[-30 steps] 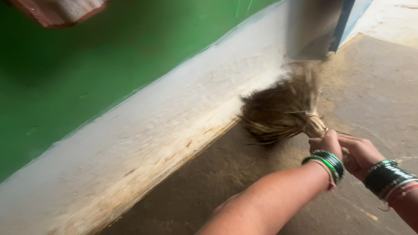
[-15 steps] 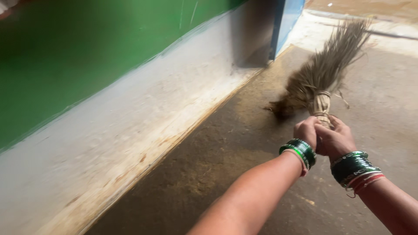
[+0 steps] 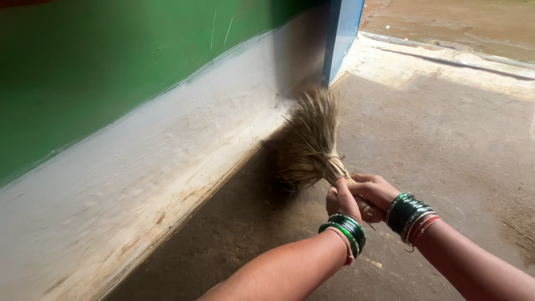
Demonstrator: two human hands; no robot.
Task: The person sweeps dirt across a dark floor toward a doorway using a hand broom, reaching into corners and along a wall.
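Both the left hand [image 3: 343,200] and the right hand [image 3: 374,192] clasp tightly the bound neck of a short straw-coloured grass broom [image 3: 309,142]. Its blurred bristles fan toward the base of the green-and-white painted wall [image 3: 167,128], over the dusty brown concrete floor [image 3: 446,145], near a blue door edge [image 3: 344,30].

Dry straw broom [image 3: 309,139] (rough floor [image 3: 446,145])

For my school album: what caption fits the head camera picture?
Both hands, left hand and right hand, grip a straw broom beside the green-and-white wall.
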